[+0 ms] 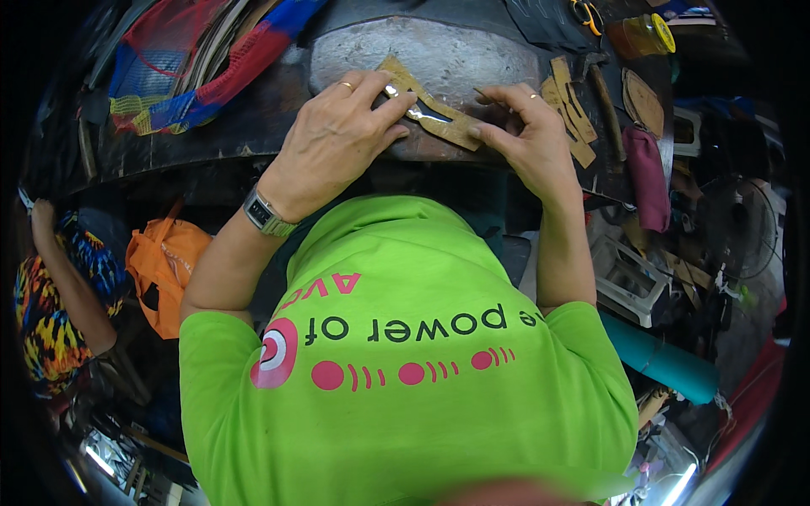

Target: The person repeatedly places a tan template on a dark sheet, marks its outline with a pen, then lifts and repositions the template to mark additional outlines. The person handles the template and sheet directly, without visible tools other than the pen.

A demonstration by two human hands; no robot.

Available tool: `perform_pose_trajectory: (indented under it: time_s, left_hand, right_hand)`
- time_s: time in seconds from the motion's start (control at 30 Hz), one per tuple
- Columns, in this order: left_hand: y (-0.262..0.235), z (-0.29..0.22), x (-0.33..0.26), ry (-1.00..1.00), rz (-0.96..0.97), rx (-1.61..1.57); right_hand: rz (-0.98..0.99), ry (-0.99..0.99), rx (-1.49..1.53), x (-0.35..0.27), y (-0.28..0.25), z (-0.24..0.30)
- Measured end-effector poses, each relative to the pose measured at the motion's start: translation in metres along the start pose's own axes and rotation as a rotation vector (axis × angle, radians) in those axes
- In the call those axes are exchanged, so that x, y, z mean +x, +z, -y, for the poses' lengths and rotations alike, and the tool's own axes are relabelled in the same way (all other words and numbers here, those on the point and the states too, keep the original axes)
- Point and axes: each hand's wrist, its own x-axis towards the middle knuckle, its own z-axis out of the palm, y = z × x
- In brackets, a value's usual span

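On the dark worktable, a bent brown pattern piece (460, 133), stiff and card-like, lies with a glossy black strip (434, 116) along it. My left hand (337, 135) is closed over its left part, thumb and forefinger pressed on the strip and the brown edge. At the right end, the thumb of my right hand (531, 135) rests on the pattern piece. Its other fingers curl above, a gap between them and the thumb; a thin brown tip shows by the forefinger, too small to name. The undersides of my fingers are hidden.
Right of my hands lie more brown cut pieces (569, 110), a hammer (606, 114), a maroon pouch (647, 181), a yellow-lidded jar (641, 35) and orange-handled scissors (588, 15). A pale worn slab (422, 51) lies ahead. Far left is a mesh bag (181, 72); below, another person's arm (76, 287).
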Motion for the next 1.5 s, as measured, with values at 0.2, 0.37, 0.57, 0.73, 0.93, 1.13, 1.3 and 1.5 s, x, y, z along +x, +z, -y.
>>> perform_pose_trajectory:
  time_s: [0.2,0.37,0.57,0.73,0.93,1.13,1.3,1.5]
  left_hand:
    - [0.0,-0.003,0.0,-0.034,-0.018,-0.038]
    - [0.001,-0.003,-0.001,-0.012,0.003,0.013]
    - [-0.009,-0.006,-0.003,0.051,0.125,0.008]
    - [-0.016,-0.013,-0.007,0.072,0.243,0.014]
    - [-0.017,-0.017,-0.005,0.041,0.279,0.029]
    - [-0.017,-0.021,-0.004,-0.009,0.32,0.047]
    - [-0.016,-0.021,-0.004,-0.011,0.332,0.074]
    - [-0.015,-0.021,-0.007,-0.013,0.316,0.055]
  right_hand:
    - [0.041,-0.148,-0.057,-0.017,0.0,0.003]
    - [0.03,-0.134,-0.057,-0.017,0.009,-0.002]
    - [0.061,-0.109,-0.007,-0.011,0.005,-0.007]
    - [0.124,-0.109,0.028,-0.005,0.002,-0.009]
    - [0.193,-0.101,0.152,-0.003,-0.016,-0.017]
    - [-0.003,-0.102,0.243,-0.004,-0.023,-0.031]
    - [0.069,-0.06,0.087,-0.005,-0.01,-0.032]
    - [0.037,-0.076,0.068,-0.004,-0.007,-0.035]
